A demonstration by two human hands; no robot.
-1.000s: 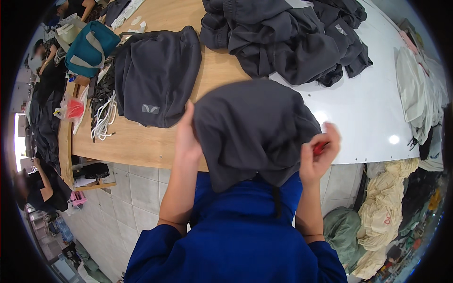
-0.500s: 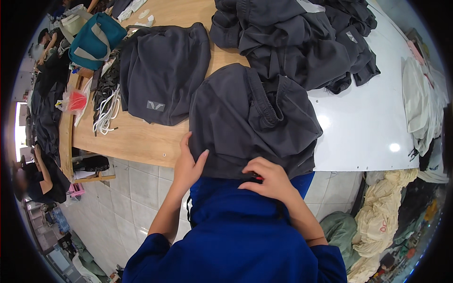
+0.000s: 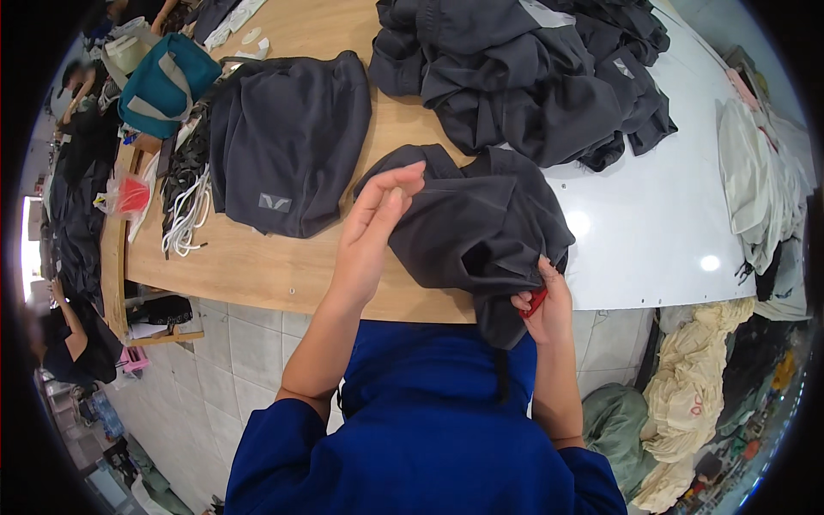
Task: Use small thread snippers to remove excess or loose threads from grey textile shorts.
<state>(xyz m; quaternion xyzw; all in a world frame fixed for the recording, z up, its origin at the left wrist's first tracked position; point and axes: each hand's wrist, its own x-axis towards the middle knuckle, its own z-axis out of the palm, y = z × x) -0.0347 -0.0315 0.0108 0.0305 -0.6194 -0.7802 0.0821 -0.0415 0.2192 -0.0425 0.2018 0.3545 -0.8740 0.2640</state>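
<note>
Dark grey shorts (image 3: pixel 446 227) lie bunched at the table's near edge, one fold hanging over it against my blue clothing. My right hand (image 3: pixel 549 305) is closed at their right side, with a small red-handled tool (image 3: pixel 536 302) in the palm. Its working end is hidden; the thumb and fingertips touch the cloth. Raised over the shorts' left edge, my left hand (image 3: pixel 373 223) has its fingers together and slightly bent, the thumb a little apart. Nothing shows in it. A second pair of dark grey shorts (image 3: pixel 292 146) lies flat to the left, a light patch near its lower edge.
A heap of dark grey garments (image 3: pixel 532 86) covers the far right of the table. White cords (image 3: pixel 184 215) and a teal bag (image 3: pixel 170 86) sit at the left. Cream cloth (image 3: pixel 691 395) is piled beside the table at right. Another person (image 3: pixel 77 330) works at far left.
The near shorts have been turned and gathered to the right, uncovering wood at the near left. My left hand has moved up and forward; my right hand has shifted right with the red-handled tool.
</note>
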